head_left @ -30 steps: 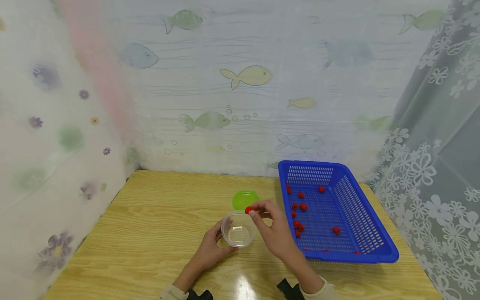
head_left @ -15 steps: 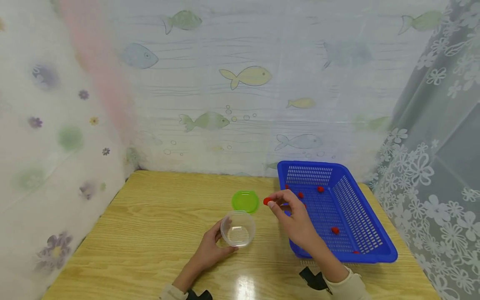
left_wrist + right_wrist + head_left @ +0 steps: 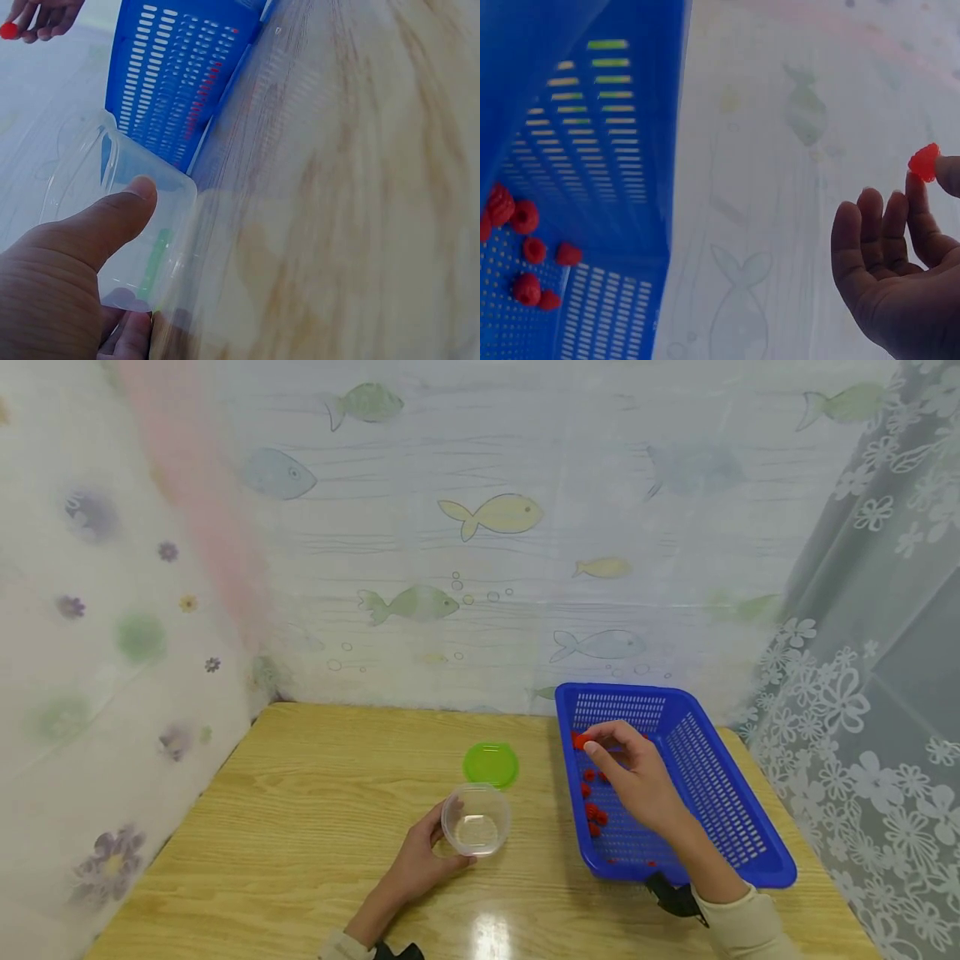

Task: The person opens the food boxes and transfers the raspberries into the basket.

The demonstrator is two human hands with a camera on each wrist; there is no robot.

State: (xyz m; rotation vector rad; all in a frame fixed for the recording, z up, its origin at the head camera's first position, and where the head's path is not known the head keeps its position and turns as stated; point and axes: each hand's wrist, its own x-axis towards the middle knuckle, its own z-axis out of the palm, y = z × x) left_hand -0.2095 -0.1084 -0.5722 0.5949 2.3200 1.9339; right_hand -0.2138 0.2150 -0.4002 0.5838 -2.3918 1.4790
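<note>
My left hand [image 3: 422,857] curls round the side of a clear plastic tub [image 3: 476,820] on the table; its thumb lies along the wall in the left wrist view. No berry shows inside the tub. Between thumb and index finger, my right hand [image 3: 637,772] pinches a red raspberry [image 3: 925,162], held up over the left part of a blue plastic basket [image 3: 693,710]. Several more raspberries [image 3: 525,289] lie on the basket's floor, mostly along its left side; the right hand hides some of them in the head view.
A green lid [image 3: 491,765] lies flat on the wooden table [image 3: 315,802] just behind the tub. The basket's raised walls stand at the table's right side. Behind the table hangs a fish-patterned sheet [image 3: 420,527], with a lace curtain [image 3: 862,735] to the right.
My right hand has moved right and away from above the tub's rim to over the basket, still pinching the raspberry. My left hand and the tub have stayed in place.
</note>
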